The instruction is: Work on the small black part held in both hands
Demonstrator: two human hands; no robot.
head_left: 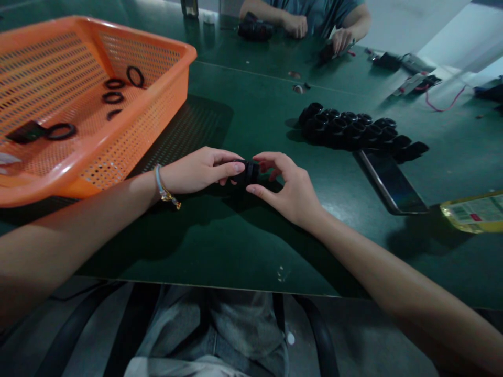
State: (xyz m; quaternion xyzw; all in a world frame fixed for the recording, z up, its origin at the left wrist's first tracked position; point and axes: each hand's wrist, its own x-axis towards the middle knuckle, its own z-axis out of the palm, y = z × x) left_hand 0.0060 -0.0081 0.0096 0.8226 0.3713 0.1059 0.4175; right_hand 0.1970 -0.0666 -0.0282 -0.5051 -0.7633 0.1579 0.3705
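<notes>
My left hand (200, 170) is closed on a small black cylindrical part (251, 173) just above the table, its thumb lying along the top. From the other side, my right hand (293, 188) curls its thumb and fingertips around the part's right end. Much of the part is hidden by the fingers. Right of my hands, several black tubular pieces (353, 128) stand packed together in a group. Inside the orange perforated basket (157, 99) at the left lie several black rings (61, 131) and a dark block-like piece (25, 132).
A phone (393, 183) lies beside the black pieces, with a yellow packet (475, 212) at the right edge. Across the green table (243, 104), another person's hands (341, 41) handle a dark object. Wires and small devices (416, 81) lie at the far right.
</notes>
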